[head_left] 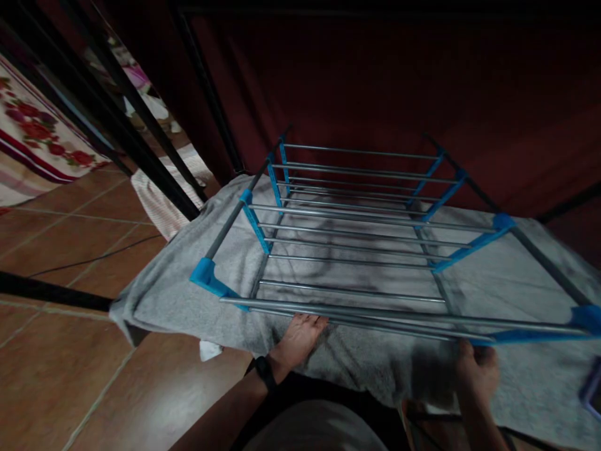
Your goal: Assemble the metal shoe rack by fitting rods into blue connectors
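A shoe rack [357, 294] of grey metal rods, dark side tubes and blue plastic joints rests on a bed-like surface with a grey cloth [188, 263]. At its near edge, my left hand [302, 341], wearing a dark wristband, is closed on the lower front rods, its fingertips partly hidden behind them. My right hand [476, 369] grips the same edge further right, thumb and fingers beside the blue joint [511, 337]. Another blue joint [204, 272] marks the rack's left front corner.
Behind the rack rises a dark red panel [352, 75]. Black metal bars [141, 119] stand at left, near a flowered cloth [42, 138]. A striped cloth [157, 194] hangs beside them. Brown tiles [61, 363] cover the floor. A purple-edged object [592, 388] lies at far right.
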`<action>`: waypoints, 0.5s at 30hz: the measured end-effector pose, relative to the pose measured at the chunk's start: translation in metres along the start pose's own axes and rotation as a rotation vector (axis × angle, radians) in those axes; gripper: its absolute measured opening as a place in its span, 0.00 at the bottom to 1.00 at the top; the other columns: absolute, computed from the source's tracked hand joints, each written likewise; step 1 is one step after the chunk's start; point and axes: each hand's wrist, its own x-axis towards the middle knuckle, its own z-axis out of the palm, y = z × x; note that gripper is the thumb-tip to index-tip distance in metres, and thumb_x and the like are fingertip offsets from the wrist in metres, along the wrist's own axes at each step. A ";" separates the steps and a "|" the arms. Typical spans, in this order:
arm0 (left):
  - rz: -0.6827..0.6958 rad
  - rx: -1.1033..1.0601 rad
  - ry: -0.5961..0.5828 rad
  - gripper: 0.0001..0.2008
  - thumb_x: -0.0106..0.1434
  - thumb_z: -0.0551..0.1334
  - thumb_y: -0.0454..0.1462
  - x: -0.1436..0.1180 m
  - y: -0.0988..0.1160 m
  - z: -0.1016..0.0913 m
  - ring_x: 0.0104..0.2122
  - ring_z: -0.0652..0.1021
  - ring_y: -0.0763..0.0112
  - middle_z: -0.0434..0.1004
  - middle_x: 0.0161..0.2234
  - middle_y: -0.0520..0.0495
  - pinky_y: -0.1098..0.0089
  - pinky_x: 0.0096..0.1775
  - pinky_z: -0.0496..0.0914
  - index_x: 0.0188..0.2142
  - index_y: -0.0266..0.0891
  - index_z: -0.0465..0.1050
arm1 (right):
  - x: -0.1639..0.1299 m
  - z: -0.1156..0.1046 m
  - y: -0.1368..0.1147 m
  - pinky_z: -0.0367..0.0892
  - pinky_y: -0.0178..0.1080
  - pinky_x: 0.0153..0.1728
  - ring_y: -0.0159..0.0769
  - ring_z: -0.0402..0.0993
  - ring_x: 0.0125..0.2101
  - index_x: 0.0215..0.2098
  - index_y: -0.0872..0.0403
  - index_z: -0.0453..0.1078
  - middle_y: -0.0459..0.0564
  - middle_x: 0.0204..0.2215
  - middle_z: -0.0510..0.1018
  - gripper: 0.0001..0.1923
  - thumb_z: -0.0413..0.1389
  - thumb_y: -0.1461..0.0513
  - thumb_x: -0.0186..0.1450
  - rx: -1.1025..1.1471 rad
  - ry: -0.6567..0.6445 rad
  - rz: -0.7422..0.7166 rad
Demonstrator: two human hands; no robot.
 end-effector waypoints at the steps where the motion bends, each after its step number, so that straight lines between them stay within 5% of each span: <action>1: -0.001 -0.010 -0.014 0.22 0.70 0.52 0.30 0.000 -0.001 -0.001 0.55 0.76 0.58 0.78 0.54 0.40 0.55 0.60 0.66 0.61 0.42 0.69 | -0.001 0.000 -0.002 0.65 0.54 0.42 0.56 0.72 0.38 0.36 0.48 0.62 0.53 0.31 0.72 0.18 0.51 0.44 0.60 -0.019 0.012 0.032; 7: 0.000 -0.051 -0.065 0.20 0.69 0.54 0.29 0.000 -0.003 -0.015 0.54 0.77 0.59 0.79 0.52 0.41 0.59 0.57 0.68 0.58 0.42 0.71 | -0.002 -0.001 -0.008 0.67 0.58 0.44 0.63 0.74 0.43 0.32 0.45 0.59 0.55 0.32 0.72 0.19 0.53 0.41 0.58 -0.078 -0.003 0.154; 15: 0.013 -0.037 -0.018 0.20 0.69 0.56 0.29 0.000 0.000 -0.021 0.58 0.75 0.59 0.77 0.55 0.42 0.59 0.60 0.66 0.58 0.43 0.70 | 0.000 0.001 -0.003 0.67 0.61 0.45 0.67 0.75 0.48 0.32 0.42 0.57 0.58 0.33 0.74 0.17 0.54 0.42 0.57 -0.053 0.037 0.144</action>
